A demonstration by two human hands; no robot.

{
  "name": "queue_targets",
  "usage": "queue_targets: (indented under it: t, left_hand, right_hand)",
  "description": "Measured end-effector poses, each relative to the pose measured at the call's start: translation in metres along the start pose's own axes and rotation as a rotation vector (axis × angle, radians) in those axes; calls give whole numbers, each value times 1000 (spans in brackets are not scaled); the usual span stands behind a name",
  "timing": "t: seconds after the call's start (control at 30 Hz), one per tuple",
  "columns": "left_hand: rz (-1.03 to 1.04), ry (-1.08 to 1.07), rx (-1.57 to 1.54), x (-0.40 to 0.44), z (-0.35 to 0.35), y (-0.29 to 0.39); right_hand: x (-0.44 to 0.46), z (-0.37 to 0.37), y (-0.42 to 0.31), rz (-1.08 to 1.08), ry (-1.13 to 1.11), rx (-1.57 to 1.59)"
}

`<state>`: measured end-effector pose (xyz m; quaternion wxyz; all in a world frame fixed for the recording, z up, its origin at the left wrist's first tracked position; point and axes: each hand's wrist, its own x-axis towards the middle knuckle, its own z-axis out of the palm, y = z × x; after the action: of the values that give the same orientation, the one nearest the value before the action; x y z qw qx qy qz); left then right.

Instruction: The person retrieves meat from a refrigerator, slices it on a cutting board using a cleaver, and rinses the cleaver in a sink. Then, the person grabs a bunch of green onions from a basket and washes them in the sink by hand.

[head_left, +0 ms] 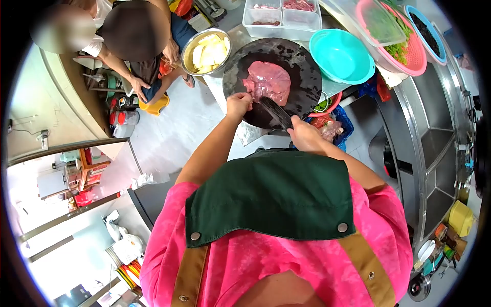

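A glossy pink slab of raw meat (269, 81) lies on a round, dark chopping board (303, 71). My left hand (239, 105) is closed at the meat's lower left edge, its fingertips pinching there. Wrapped around the handle of a knife (276, 113) is my right hand (304, 134), at the board's lower right edge. The dark, wet-looking blade points up and left, and its tip meets the lower edge of the meat. The fingers of my right hand hide most of the handle.
A steel bowl of pale yellow pieces (206, 51) stands left of the board. Behind is a divided container with meat (282, 31); to the right are a turquoise basin (341, 57) and a pink basket (415, 65). A lined bin (346, 128) sits below. Other people sit at upper left.
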<state>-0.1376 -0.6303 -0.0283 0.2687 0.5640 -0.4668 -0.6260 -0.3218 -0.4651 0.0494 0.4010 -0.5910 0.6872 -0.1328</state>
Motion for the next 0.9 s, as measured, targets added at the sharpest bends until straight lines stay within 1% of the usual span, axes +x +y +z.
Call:
queue_targets:
  t: [0.07, 0.13, 0.17, 0.27, 0.3, 0.37, 0.43, 0.5, 0.63, 0.67, 0.7, 0.77, 0.83, 0.9]
  left_hand:
    - [6, -5, -38, -6, -4, -3]
    - [12, -2, -67, -10, -6, -2]
    - [16, -7, -90, -11, -5, -1]
    - [-7, 1, -116, -8, -3, -5]
    - [-5, 2, -118, -6, -3, -6]
    - [0, -8, -74, -8, -2, -6]
    - [20, -19, -26, -8, -1, -6]
    - [40, -28, 20, -6, -1, -7]
    - [14, 5, 1, -6, -8, -12]
    - [2, 5, -5, -9, -9, -12]
    - [3, 6, -12, -12, -11, -14]
    - [-14, 44, -34, -23, -16, -13]
    - [2, 88, -55, -26, -25, -21]
    - [-25, 40, -26, -27, -35, -27]
  right_hand:
    - [-4, -3, -2, 11, -18, -21]
    - [-7, -12, -7, 35, 80, -14]
    - [-5, -15, -10, 31, 78, -21]
    - [10, -17, -16, -187, 231, -133]
    - [16, -16, -17, -189, 231, -136]
    - [30, -12, -21, -238, 218, -256]
    - [48, -8, -28, -224, 215, -292]
    - [60, -3, -37, -140, 140, -314]
    - [37, 3, -32, -62, 67, -198]
    - [26, 3, -23, -89, 33, -163]
    - [16, 1, -17, -90, 31, -171]
    - [-4, -5, -14, -38, -40, -186]
    - [-12, -6, -1, -52, -1, -220]
    - [-10, -6, 3, -68, 41, -250]
